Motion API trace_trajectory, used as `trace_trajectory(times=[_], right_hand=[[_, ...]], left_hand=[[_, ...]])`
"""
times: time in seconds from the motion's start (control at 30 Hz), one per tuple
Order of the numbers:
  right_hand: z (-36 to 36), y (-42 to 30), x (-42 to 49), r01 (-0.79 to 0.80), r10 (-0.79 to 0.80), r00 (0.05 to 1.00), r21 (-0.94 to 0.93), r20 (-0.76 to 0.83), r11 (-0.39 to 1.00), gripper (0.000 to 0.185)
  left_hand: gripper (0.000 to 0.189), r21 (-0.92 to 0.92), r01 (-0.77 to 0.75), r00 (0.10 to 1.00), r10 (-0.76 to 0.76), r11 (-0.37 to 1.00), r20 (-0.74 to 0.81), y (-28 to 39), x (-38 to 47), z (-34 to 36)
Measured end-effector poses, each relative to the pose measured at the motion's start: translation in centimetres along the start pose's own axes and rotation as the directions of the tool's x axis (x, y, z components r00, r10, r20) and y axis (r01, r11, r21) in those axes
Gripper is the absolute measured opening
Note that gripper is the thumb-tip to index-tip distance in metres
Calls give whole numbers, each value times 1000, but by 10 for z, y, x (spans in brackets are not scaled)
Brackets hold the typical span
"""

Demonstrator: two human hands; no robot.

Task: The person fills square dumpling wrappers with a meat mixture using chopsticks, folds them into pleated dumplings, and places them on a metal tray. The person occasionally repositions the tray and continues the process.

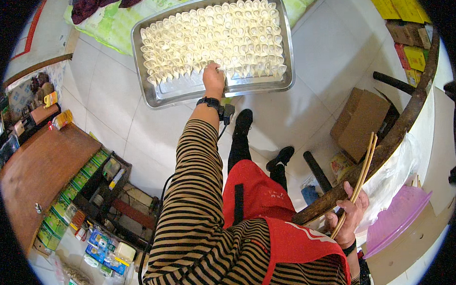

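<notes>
A rectangular metal tray (187,94) holds closely set rows of small folded dumplings (213,33). My left hand (213,79) reaches over the tray's near side, its curled fingers at the nearest row of dumplings; whether a dumpling is between the fingertips is hidden. Bare metal shows along the tray's near edge. Low on the right, my right hand (349,210) grips a pair of long wooden chopsticks (359,187), their tips pointing up and away from me. That hand is beside the dark rounded edge of a table (386,155), close to a translucent purple plastic container (398,221).
Green patterned cloth (111,26) lies at the tray's far side. An open cardboard box (357,123) and dark table legs (317,171) stand at right. To the left are a brown wooden tabletop (55,156), an oil bottle (61,119) and a dark cluttered shelf unit (121,202).
</notes>
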State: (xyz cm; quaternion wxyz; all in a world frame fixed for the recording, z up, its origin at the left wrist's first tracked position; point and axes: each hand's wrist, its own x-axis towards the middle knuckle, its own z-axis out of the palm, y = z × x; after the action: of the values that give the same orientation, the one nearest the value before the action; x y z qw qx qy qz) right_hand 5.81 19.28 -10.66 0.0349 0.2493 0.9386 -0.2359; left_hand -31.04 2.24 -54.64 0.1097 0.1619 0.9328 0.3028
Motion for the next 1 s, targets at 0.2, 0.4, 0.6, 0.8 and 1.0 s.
trace_trajectory(times=[0.2,0.4,0.6,0.8,1.0], right_hand=[[0,2,-2,10,-10,1000,-29,14,1000,40],[2,3,-1,17,-17,1000,-23,-23,1000,35],[3,-1,0,-2,1,999,-21,-48,1000,34],[3,-1,-1,-17,16,999,-26,-35,1000,34],[3,-1,-1,-4,3,999,-37,-34,999,34]], left_hand=[[17,-96,102,992,-94,990,79,6,2,-2],[20,-19,77,997,-77,997,11,10,-3,-3],[16,-57,61,998,-60,997,15,15,-4,-11],[13,-68,114,993,-111,991,45,16,1,-1],[13,-40,142,989,-140,989,46,11,3,7]])
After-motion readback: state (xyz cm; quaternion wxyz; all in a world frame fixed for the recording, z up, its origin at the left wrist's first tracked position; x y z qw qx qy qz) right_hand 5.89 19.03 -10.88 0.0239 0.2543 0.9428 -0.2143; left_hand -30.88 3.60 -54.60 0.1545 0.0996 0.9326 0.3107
